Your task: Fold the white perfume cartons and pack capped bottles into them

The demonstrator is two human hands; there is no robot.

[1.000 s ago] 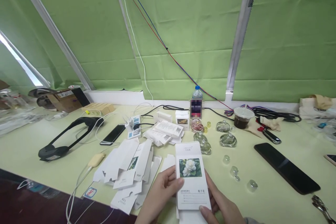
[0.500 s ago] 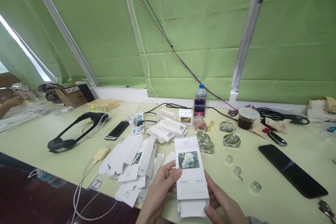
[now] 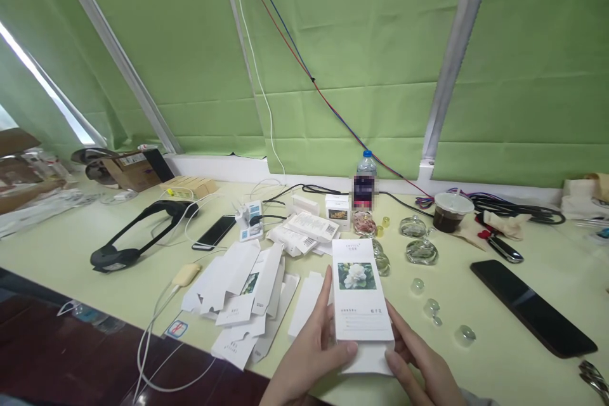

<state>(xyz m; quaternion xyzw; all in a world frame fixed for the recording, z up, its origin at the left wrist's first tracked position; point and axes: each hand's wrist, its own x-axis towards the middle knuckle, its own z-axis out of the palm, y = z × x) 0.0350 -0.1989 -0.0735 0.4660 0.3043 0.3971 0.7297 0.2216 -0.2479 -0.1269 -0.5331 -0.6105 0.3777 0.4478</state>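
Both of my hands hold a flat white carton (image 3: 359, 295) printed with a white flower, raised just above the table's near edge. My left hand (image 3: 311, 349) grips its left side, thumb pressed on the lower front. My right hand (image 3: 421, 368) pinches the bottom right corner and the open lower flap. To the left lies a heap of more flattened white cartons (image 3: 247, 298). Behind the carton stand small glass bottles (image 3: 421, 250) and loose clear caps (image 3: 431, 307).
On the pale green table (image 3: 57, 247) lie a black headset (image 3: 137, 235), a phone (image 3: 214, 231), a power strip with cables (image 3: 250, 222), a water bottle (image 3: 364, 187), a lidded drink cup (image 3: 448, 211) and a long black phone (image 3: 533, 307). Green cloth hangs behind.
The carton shifted slightly right and up. My left thumb slid from beside the flower picture down to the carton's lower edge, and my right hand moved nearer the bottom flap.
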